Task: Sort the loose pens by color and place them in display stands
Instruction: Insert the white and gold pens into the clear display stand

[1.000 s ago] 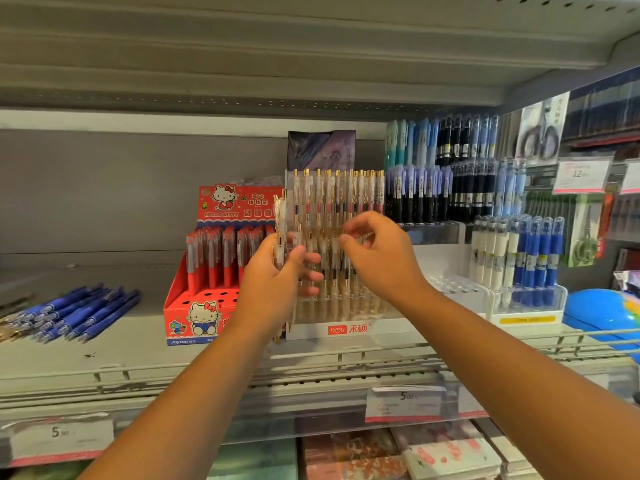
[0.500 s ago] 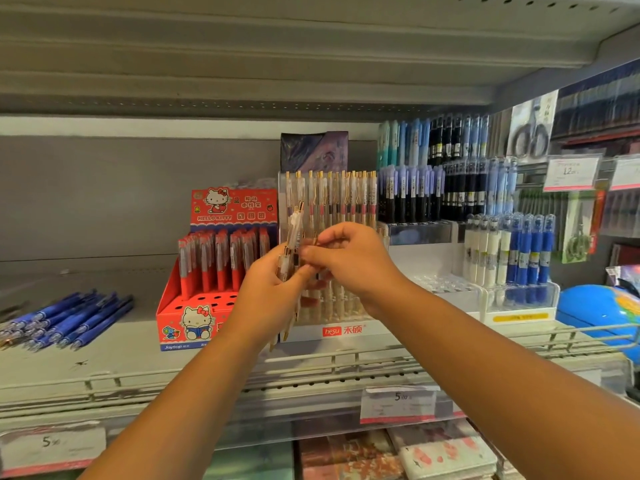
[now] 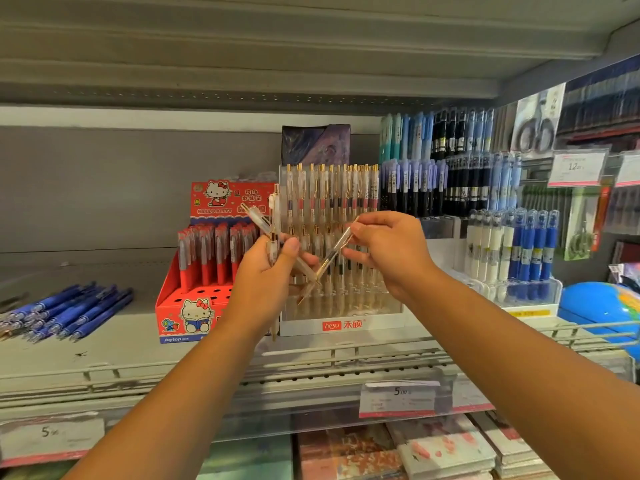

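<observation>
My left hand (image 3: 265, 282) grips a small bunch of clear gold-trimmed pens (image 3: 266, 223), their tops fanning up and left. My right hand (image 3: 388, 252) pinches a single clear pen (image 3: 334, 254) that slants down-left, its gold tip near the left hand's fingers. Both hands hover in front of the clear display stand (image 3: 343, 323), which holds rows of the same clear pens upright. Loose blue pens (image 3: 69, 313) lie in a pile on the shelf at the far left.
A red cartoon-cat pen box (image 3: 180, 317) with red pens stands left of the clear stand. Stands of black, blue and white pens (image 3: 512, 251) fill the right. A blue globe (image 3: 599, 303) sits at far right. A wire rail (image 3: 311, 362) edges the shelf front.
My right hand has drawn one clear pen out of the left hand's bunch and moved right with it. The hands, together half a second ago, are now apart.
</observation>
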Demonstrator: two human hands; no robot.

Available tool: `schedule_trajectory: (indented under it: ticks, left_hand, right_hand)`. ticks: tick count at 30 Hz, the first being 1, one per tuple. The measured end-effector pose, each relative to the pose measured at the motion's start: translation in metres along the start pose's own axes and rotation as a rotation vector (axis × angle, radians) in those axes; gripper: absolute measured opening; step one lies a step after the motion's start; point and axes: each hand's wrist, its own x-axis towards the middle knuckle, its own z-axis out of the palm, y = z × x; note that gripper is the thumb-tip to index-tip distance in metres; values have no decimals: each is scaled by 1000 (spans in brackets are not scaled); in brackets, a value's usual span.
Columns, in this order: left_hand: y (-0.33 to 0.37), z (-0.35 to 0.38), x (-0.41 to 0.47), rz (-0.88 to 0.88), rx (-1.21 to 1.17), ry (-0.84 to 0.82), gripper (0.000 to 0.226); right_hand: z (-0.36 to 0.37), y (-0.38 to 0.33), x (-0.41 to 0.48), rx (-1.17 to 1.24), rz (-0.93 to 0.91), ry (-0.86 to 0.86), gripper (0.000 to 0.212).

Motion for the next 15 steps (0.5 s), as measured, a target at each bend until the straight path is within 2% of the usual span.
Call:
schedule_trajectory:
  ticks: [3,7,15]
  left_hand:
    - [2,-1,-1,10,-21,37,17]
    - [5,0,-3,-37,-51,26,14]
    - [1,2,-2,-14,147,-17,13]
  right_hand:
    - [-5,0,8,23,-36,49,11]
    - [-14,-1,22,-65,-162,137,14]
    - [-22,10,33,-152,-348,167,16]
